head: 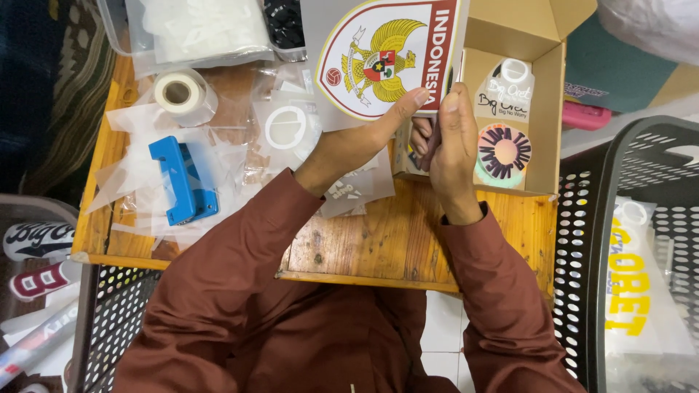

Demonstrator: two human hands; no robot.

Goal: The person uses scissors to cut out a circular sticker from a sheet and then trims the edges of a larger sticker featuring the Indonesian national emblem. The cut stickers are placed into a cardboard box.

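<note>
Two hands on one sheet [371, 62]: grey backing, large shield-shaped crest sticker in red, white and gold, held upright-ish over the back of the table [378, 247]. Left hand [364, 135] pinches the sheet's lower edge, thumb on the front face, other fingers behind and out of sight. Right hand [451, 149] grips the lower right corner, fingers curled closed around the edge, thumb up against the red border. Both grips are tight on the sheet, no gap visible.

The sheet sits just left of an open cardboard box [550, 94], its right edge overlapping the box's left wall. Inside the box: stickers in clear sleeves, one white with black script [506, 98], one round with dark radial strokes on pink and green [502, 153].

Left part of table: clear plastic bags and film scraps [145, 171], a blue tool [182, 182] lying on them, a roll of white tape [178, 91] near the back edge, a white ring sticker in a sleeve [285, 127] between tape and left hand. Clear bin of white sheets [200, 29] at the back.

Black perforated baskets flank the table: right one [582, 218] holds a bagged sticker with yellow letters [628, 291]; left one [109, 327] is under the left sleeve. Red and white lettered stickers [40, 262] lie far left. Both sleeves are rust brown.
</note>
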